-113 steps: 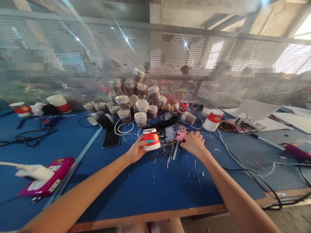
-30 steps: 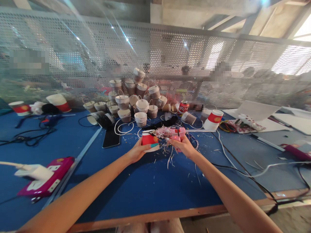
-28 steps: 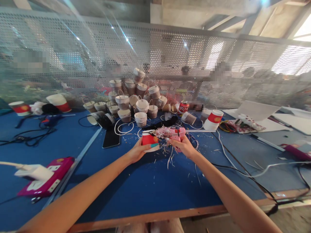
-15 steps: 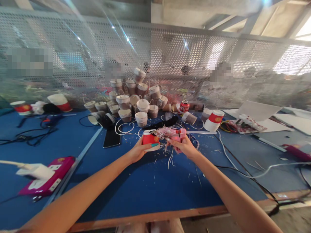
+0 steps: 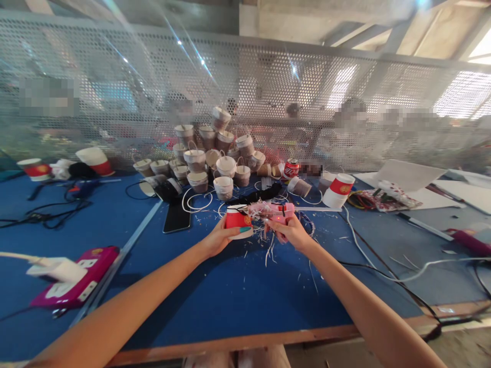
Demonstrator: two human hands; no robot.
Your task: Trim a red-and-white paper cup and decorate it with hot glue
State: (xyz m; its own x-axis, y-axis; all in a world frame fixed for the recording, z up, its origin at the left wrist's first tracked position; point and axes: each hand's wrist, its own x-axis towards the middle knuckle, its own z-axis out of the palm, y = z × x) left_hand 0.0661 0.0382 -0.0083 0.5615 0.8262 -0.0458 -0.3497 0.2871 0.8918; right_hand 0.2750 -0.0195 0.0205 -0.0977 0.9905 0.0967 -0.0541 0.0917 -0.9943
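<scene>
A red-and-white paper cup (image 5: 235,219) is gripped in my left hand (image 5: 218,237), its wider end tipped toward me. My right hand (image 5: 293,231) is wrapped around a pink hot glue gun (image 5: 282,210) with a small red light. A clear glue stick (image 5: 320,209) sticks out of the gun's back end, to the right. The gun's front, covered in stringy fluff, points left at the cup's upper side; I cannot tell whether nozzle and cup touch. Black cord or trim shows at the cup's upper edge.
Small grey-white buckets (image 5: 197,181) are piled behind my hands. A phone (image 5: 177,214) lies left, beyond a purple power strip (image 5: 82,276). A cola can (image 5: 291,168) and another red-and-white cup (image 5: 339,190) stand right. A white cable (image 5: 356,240) crosses the right side; scraps litter the blue table (image 5: 230,306).
Almost nothing differs. Both hands keep their hold on the cup and the glue gun in nearly the same place; the whole view has shifted very slightly.
</scene>
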